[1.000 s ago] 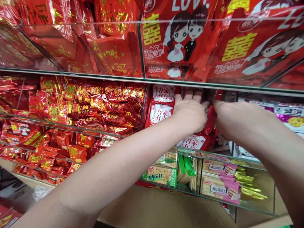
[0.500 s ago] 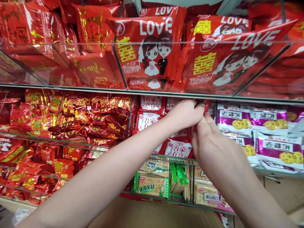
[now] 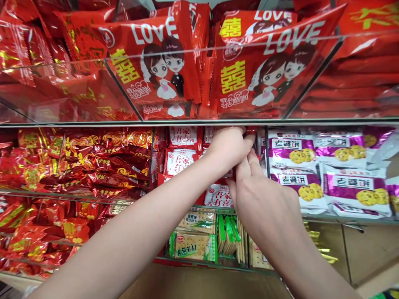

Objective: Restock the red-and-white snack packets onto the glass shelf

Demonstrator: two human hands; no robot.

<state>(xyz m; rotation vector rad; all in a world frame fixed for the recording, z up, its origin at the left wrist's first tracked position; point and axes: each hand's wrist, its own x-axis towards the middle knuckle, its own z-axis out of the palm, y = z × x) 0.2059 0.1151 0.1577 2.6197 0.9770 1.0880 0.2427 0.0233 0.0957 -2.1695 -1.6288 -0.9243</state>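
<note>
Spanning the whole view, the glass-fronted shelving stands in tiers and is cut off at the sides and top. Your two forearms reach across it, both cut off at the bottom edge. On the upper tier, two big red LOVE packets stand side by side at the front; at least one more sits behind the right one, partly covered. Your right hand and left hand come together in the middle tier, just below the upper shelf edge, with their fingers close to one another. Most of your fingertips are hidden, so I cannot tell whether either hand is gripping or loose; a bit of red wrapper shows beside your left fingers, too little to identify. To the right, four purple-and-white cookie packets show their fronts almost whole, with others half hidden or cut off around them. Below your hands, two cracker packets lie face out beside a stack of green-edged ones, too tightly packed to count. The red-and-white packets lie in the compartment under and beside your hands: three labels show fairly clearly, the others being covered by your arms and hands.
</note>
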